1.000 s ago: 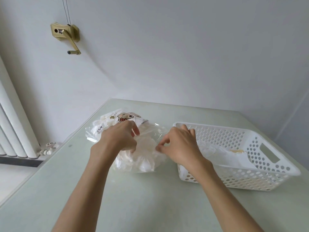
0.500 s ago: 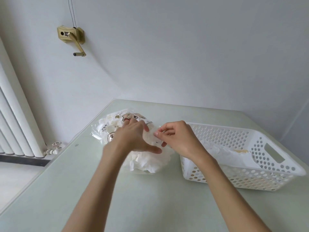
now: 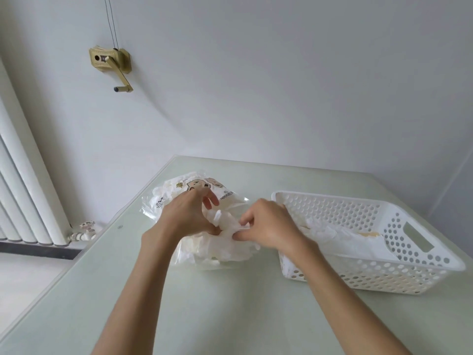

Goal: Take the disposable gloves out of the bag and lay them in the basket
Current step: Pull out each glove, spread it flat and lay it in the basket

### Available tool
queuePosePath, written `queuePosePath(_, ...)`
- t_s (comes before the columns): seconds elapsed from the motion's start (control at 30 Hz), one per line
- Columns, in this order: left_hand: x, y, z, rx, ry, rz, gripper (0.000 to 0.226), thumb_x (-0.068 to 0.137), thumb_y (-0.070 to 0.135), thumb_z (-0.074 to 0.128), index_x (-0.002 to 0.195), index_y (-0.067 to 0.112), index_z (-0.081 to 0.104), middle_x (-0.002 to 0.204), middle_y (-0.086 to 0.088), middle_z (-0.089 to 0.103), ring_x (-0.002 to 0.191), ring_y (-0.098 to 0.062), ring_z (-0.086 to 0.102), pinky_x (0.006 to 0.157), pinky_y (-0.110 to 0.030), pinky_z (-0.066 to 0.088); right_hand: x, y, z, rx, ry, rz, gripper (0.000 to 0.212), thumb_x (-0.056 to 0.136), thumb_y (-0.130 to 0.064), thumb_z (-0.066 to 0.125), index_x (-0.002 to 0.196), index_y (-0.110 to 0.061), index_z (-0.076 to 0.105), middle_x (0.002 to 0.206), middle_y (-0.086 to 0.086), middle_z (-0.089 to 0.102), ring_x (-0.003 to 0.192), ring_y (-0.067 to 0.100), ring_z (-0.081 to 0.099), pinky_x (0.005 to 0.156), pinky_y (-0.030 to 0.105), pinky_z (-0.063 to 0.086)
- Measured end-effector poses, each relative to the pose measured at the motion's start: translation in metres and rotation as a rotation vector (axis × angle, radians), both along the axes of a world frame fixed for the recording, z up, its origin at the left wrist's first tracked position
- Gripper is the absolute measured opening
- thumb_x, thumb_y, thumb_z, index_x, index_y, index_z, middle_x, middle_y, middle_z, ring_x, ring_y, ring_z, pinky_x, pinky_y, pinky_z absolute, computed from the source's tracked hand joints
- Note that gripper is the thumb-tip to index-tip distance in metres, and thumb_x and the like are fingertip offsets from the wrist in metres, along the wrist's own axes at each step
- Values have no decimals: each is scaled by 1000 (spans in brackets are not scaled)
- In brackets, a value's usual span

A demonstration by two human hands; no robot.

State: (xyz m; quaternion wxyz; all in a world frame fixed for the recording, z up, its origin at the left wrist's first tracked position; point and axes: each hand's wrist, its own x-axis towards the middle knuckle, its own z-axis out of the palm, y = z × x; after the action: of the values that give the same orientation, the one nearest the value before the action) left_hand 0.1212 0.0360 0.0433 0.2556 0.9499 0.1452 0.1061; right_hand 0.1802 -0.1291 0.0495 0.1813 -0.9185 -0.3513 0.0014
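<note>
Clear bag (image 3: 163, 201) stuffed with gloves (image 3: 225, 242), basket (image 3: 399, 224) holding some

Bare table (image 3: 230, 316) lies open across the near side and along the far edge. The bag (image 3: 179, 196) at centre and the basket (image 3: 384, 278) just right of it leave only a narrow gap between them.

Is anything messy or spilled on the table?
Nothing looks spilled. Both hands, left hand and right hand, pinch crumpled gloves at the bag; more lie inside the basket.
</note>
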Motion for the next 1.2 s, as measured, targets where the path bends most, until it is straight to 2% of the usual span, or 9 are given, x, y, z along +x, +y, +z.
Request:
queuePosePath(0.13, 1, 6, -3, -67, -1, -11, 47, 60, 30, 87, 97, 35, 58, 92, 18, 53, 85, -10, 51, 73, -28, 42, 6, -11, 17, 175, 290, 69, 19, 67, -33, 86, 65, -21, 70, 55, -13, 57, 50, -2, 47, 54, 15, 36)
queuePosePath(0.23, 3, 8, -6, -71, 5, -9, 44, 62, 27, 86, 94, 37, 58, 89, 19, 51, 86, -11, 51, 75, -28, 42, 11, -19, 29, 149, 326, 116, 17, 84, -28, 72, 89, -12, 76, 38, -21, 48, 39, -5, 44, 45, 8, 30)
queuePosePath(0.37, 4, 10, -9, -41, 61, 3, 43, 64, 23, 84, 92, 39, 56, 94, 18, 53, 88, -10, 50, 73, -26, 40, 26, -31, 41, 222, 308, 45, 16, 88, -30, 66, 90, -17, 75, 43, -26, 52, 52, -5, 51, 54, 10, 33)
queuePosePath(0.5, 7, 3, -8, 15, 67, 18, 47, 63, 26, 86, 98, 37, 55, 100, 17, 53, 90, -10, 49, 65, -26, 34, 34, -25, 38, 465, 205, 10, 15, 94, -26, 56, 85, -23, 68, 90, -3, 70, 90, 15, 63, 84, 28, 44)
queuePosePath(0.63, 8, 1, -11, 26, 52, 45, 52, 62, 30, 86, 106, 34, 59, 100, 17, 53, 90, -9, 48, 66, -25, 34, 31, -17, 31, 605, 112, 23, 16, 94, -23, 57, 82, -21, 66, 77, 6, 68, 69, 17, 59, 69, 30, 43)
queuePosePath(0.87, 10, -2, -15, -2, -32, 93, 51, 63, 35, 85, 106, 33, 57, 102, 17, 54, 92, -10, 49, 68, -27, 36, 30, -13, 29, 914, -12, 2, 17, 93, -18, 59, 83, -10, 71, 67, 17, 64, 56, 13, 49, 54, 28, 41)
queuePosePath(1.0, 8, -9, -13, 107, -32, 60, 57, 63, 38, 84, 113, 33, 56, 109, 15, 56, 102, -10, 52, 70, -26, 35, 34, -16, 23, 801, 79, -11, 23, 93, -23, 61, 82, -5, 68, 56, 6, 51, 50, 11, 37, 51, 24, 36)
queuePosePath(1.1, 0, -17, -8, 90, 17, -31, 71, 64, 41, 83, 126, 33, 48, 121, 15, 54, 112, -11, 51, 77, -28, 40, 34, -22, 21, 676, 162, 4, 22, 92, -24, 62, 82, -6, 70, 61, 3, 57, 50, 9, 45, 51, 19, 43)
queuePosePath(1.2, -18, -20, 8, 109, 67, -158, 82, 67, 40, 82, 137, 30, 39, 134, 13, 45, 121, -12, 46, 94, -32, 42, 35, -27, 21, 664, 151, -51, 20, 91, -28, 61, 79, -15, 70, 70, 1, 65, 61, 12, 53, 60, 25, 42)
